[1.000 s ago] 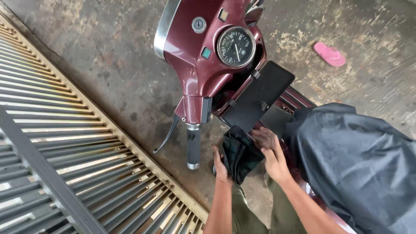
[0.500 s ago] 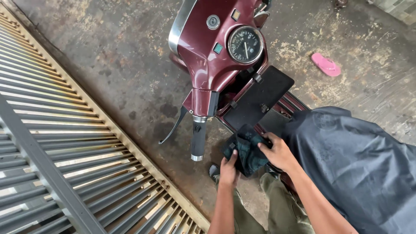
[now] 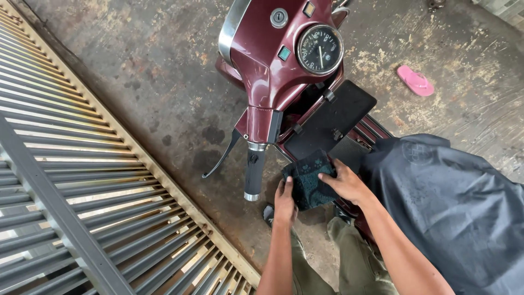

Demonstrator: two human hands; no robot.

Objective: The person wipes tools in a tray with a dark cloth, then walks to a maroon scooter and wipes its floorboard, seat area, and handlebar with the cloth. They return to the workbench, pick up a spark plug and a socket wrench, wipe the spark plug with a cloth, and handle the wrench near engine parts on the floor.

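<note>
Cloth (image 3: 308, 180), dark with a faint greenish pattern, sits folded between your two hands, just below the open black glovebox flap (image 3: 333, 120) of the maroon scooter (image 3: 267, 71). Your left hand (image 3: 285, 201) presses its lower left edge, fingers flat and together against the fabric. Your right hand (image 3: 346, 183) lies over the right side, fingers spread on top and thumb tucked at the edge, gripping the cloth. Just left of the bundle hangs the black handlebar grip (image 3: 252, 172) with its brake lever (image 3: 221, 158) curving away. Above it you see the round speedometer (image 3: 320, 49) and the key lock (image 3: 279, 17) on the headset. To your right, a grey cover (image 3: 458, 207) drapes the seat. Stained concrete floor (image 3: 164, 71) spreads around the scooter, a pink sandal (image 3: 415, 80) lies well apart at upper right, and a metal gate (image 3: 82, 186) runs along your left.
</note>
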